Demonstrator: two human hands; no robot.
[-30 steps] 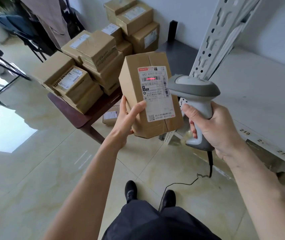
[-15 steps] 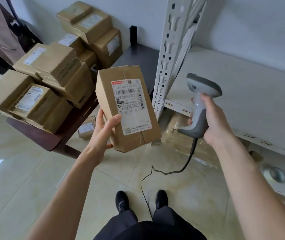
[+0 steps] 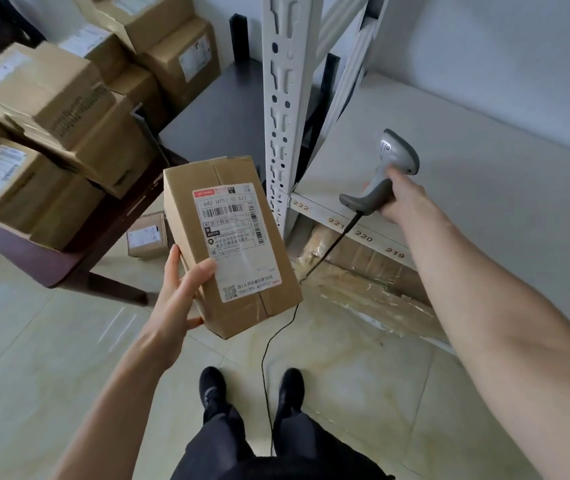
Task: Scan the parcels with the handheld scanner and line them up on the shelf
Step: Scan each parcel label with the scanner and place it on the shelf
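Now left hand (image 3: 172, 303) holds parcel (image 3: 231, 244); right hand (image 3: 401, 199) holds scanner (image 3: 385, 171) over shelf (image 3: 484, 174).

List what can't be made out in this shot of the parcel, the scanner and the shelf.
All in the head view:
- Parcel: the label's small print is too small to read; the underside is hidden by the left hand.
- Scanner: its window faces away; the right hand covers the trigger.
- Shelf: cut off by the right edge.
- Stacked boxes: labels motion-blurred.
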